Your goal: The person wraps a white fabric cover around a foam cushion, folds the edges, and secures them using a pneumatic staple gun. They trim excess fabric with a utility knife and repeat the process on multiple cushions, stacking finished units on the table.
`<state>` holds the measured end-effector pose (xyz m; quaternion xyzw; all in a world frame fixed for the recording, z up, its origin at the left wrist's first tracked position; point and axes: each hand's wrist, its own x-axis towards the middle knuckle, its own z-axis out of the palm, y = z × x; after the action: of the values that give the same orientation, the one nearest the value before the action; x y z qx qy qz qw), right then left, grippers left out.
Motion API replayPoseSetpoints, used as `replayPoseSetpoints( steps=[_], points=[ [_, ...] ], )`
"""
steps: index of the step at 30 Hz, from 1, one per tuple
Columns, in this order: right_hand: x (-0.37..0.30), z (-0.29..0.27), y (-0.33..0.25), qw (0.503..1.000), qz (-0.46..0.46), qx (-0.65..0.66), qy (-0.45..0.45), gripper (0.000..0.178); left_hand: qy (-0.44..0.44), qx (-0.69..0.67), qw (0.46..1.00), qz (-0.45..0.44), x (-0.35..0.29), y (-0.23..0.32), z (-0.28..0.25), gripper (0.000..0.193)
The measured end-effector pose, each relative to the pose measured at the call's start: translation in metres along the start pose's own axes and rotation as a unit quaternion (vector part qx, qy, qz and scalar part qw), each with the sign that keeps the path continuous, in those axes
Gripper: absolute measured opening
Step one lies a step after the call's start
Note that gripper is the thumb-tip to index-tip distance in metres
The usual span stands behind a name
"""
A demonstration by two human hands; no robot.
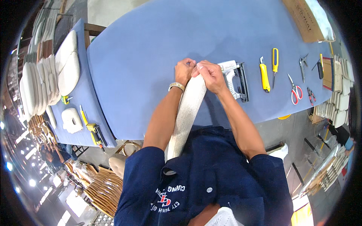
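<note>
White cloth (224,217) is showing at six o'clock. Toward twelve, left hand (184,71) and right hand (212,76) are clamping together on a pale cushion's (187,115) end.

White lettering (175,189) and red emblem (164,198) on navy shirt (233,165); dark print (307,20) on cardboard box (295,15); small lettering (228,67) on stapler (229,78)

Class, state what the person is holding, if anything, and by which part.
A pale cushion, by its far end: the right hand grips it; the left hand is there too, its grip unclear.
</note>
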<state>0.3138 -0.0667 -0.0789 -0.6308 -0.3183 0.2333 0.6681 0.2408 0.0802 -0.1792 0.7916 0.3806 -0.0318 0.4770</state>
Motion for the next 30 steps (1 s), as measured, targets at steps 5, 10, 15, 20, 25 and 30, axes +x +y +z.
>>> replayPoseSetpoints(
  steps=[5,10,15,20,25,30],
  points=[
    [0.022,-0.006,0.024,0.973,0.168,0.152,-0.046,0.047,0.082,0.023,0.996,-0.031,0.003,0.021,-0.003,0.026],
    [0.027,0.002,-0.001,0.997,0.062,-0.004,-0.051,0.04,0.091,0.017,0.994,-0.059,0.0,0.023,-0.008,0.028],
    [-0.007,0.033,-0.037,0.943,-0.155,-0.294,0.025,0.02,0.116,0.024,0.992,-0.052,0.003,0.023,-0.006,0.029],
    [-0.025,0.02,-0.037,0.937,-0.162,-0.309,-0.016,0.016,0.041,-0.14,0.989,-0.03,-0.018,-0.004,-0.011,0.043],
    [-0.028,0.014,-0.037,0.941,-0.163,-0.295,-0.016,0.017,0.0,-0.084,0.996,-0.028,-0.066,-0.008,-0.044,0.052],
    [-0.031,0.004,-0.038,0.94,-0.167,-0.295,-0.03,0.016,0.003,-0.097,0.994,-0.041,-0.082,-0.015,-0.035,0.056]
  ],
)
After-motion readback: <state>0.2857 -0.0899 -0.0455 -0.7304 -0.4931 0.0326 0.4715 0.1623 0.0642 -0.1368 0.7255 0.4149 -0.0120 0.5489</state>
